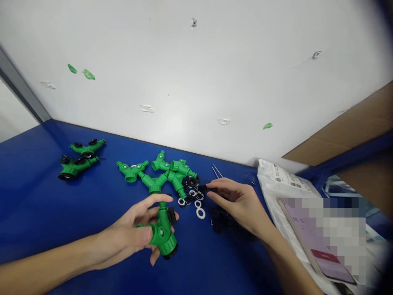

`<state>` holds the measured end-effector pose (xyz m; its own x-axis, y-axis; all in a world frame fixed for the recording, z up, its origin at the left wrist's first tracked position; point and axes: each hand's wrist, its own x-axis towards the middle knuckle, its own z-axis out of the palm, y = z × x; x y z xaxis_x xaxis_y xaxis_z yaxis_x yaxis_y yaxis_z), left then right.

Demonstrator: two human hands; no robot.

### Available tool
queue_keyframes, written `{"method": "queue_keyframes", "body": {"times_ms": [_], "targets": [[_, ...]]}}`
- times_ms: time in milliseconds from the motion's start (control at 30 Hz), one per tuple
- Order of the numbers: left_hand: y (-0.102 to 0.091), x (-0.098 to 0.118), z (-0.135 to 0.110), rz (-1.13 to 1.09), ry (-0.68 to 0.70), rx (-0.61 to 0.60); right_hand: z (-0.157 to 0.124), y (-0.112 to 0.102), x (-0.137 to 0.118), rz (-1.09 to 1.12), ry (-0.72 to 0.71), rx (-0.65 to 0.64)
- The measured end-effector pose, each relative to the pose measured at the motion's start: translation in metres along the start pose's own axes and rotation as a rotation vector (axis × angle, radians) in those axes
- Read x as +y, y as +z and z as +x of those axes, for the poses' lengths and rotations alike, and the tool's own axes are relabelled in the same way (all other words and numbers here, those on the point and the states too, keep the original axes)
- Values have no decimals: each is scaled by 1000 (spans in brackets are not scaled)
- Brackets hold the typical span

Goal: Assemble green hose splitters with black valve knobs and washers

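My left hand (pixel 129 235) is closed around a green Y-shaped hose splitter (pixel 166 235) with a black collar at its lower end and a black knob on one side. Over the parts pile, my right hand (pixel 238 200) pinches a small black part (pixel 202 187) between thumb and fingertips; its exact kind I cannot make out. Just left of those fingertips lie white ring washers (pixel 200 213) and small black pieces. More green splitters (pixel 178 176) are heaped behind my hands. Below my right palm is a dark cluster of black parts (pixel 219 219), partly hidden.
At the far left of the blue table (pixel 101 229) sit two splitters with black knobs (pixel 78 166). Thin metal rods (pixel 217 171) lie near the white wall (pixel 184 73). A plastic parcel (pixel 273 176) and a tablet-like device (pixel 316 241) occupy the right side, below a cardboard piece (pixel 337 123).
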<state>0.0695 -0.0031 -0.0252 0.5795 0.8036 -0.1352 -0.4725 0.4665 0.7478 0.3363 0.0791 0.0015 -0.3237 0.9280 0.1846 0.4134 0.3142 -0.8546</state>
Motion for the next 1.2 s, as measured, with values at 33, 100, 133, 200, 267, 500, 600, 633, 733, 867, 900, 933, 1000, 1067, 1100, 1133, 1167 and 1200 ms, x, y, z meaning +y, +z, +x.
{"method": "queue_keyframes", "body": {"times_ms": [33,100,133,200,267,500,600,633,733,867,900,933,1000,1067,1100,1133,1167,1200], "targets": [[-1,-1,0,24,6,8,-3,7,-5,94,-1,3],[-1,-2,-2,101,33,1,-10,23,-15,261,-23,14],[-1,-2,-3,146,55,-8,-15,33,-21,333,-33,7],[2,-2,-5,232,92,-20,-26,50,-33,379,-80,-19],[4,-1,-7,301,98,-9,-34,62,-41,400,-155,-49],[7,-3,-6,403,113,-12,-41,70,-49,272,-378,-97],[9,-2,-7,416,84,-16,-42,69,-50,219,-356,-120],[9,-2,-7,420,69,-19,-42,69,-50,207,-343,-125],[10,-4,-9,411,13,-34,-45,71,-50,179,-338,-132],[8,-11,-9,299,-65,-42,-51,78,-48,120,-376,-121],[8,-13,-9,284,-71,-38,-52,80,-47,114,-375,-116],[8,-14,-8,276,-74,-33,-52,82,-47,114,-368,-112],[8,-15,-7,258,-81,-22,-53,84,-45,118,-348,-104],[8,-14,-6,221,-104,-10,-52,83,-46,129,-358,-116],[8,-13,-5,199,-121,-7,-51,81,-46,134,-377,-127],[9,-12,-5,181,-136,-5,-50,79,-48,133,-403,-142],[9,-11,-4,172,-148,-6,-49,77,-49,126,-432,-160],[9,-10,-4,170,-160,-14,-48,75,-50,113,-457,-180]]}}
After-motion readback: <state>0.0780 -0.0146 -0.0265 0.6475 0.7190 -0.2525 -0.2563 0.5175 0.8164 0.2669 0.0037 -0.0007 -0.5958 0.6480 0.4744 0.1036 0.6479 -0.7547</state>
